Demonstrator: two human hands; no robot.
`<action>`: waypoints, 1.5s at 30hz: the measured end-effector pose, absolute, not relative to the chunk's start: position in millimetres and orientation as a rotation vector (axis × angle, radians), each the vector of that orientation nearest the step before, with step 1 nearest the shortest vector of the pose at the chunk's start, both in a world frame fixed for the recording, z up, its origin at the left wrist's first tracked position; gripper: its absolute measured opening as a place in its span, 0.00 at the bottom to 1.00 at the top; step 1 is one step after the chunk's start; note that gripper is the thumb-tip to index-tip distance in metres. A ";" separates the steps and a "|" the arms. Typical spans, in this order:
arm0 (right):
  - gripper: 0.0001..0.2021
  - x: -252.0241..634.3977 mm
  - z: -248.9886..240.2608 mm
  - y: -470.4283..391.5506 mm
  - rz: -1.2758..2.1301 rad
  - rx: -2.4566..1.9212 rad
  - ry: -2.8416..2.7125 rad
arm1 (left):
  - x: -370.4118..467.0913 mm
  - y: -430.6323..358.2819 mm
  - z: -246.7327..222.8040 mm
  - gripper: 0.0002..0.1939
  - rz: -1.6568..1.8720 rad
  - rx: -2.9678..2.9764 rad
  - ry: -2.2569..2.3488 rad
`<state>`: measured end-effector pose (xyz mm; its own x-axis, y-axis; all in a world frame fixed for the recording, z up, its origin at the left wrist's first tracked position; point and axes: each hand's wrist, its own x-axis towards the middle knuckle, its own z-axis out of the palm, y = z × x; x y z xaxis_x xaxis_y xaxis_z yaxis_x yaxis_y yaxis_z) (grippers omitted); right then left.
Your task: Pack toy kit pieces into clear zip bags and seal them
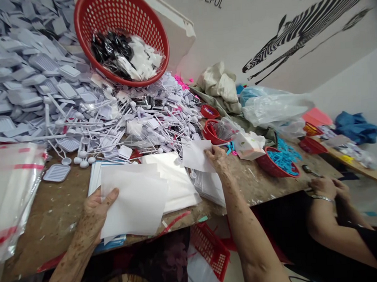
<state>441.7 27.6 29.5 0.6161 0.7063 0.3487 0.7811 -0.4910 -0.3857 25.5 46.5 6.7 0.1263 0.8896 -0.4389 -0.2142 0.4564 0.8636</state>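
At wooden table point(63, 202), clasps white sheets point(136, 200) thumb-over by left edge in left hand point(97, 208), over flat pile point(180, 185), and pinches smaller sheet point(194, 156) in right hand point(219, 158) beside heaped plastic scoops point(162, 124); could fan sheets askew through one-edge hold, or snag corners on crowding handles.

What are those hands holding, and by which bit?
The left hand holds white sheets by their left edge; the right hand holds a smaller white sheet by its right edge.
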 end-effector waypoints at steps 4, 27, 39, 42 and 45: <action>0.21 407.8 52.4 6.6 -0.401 -2.236 -1.177 | 26.9 45.3 11.2 0.27 0.903 0.677 1.161; 0.17 244.8 32.2 -43.3 0.248 -1.966 -1.062 | 30.4 40.4 23.1 0.25 0.981 0.704 0.837; 0.17 231.3 34.6 -39.1 0.186 -1.953 -1.047 | 36.5 37.1 23.5 0.27 0.862 0.808 0.787; 0.17 231.3 30.6 -38.6 0.178 -1.897 -1.054 | 36.6 38.6 23.6 0.29 0.857 0.815 0.796; 0.16 245.7 27.5 -40.4 0.152 -1.869 -1.034 | 36.3 40.4 23.7 0.29 0.879 0.810 0.851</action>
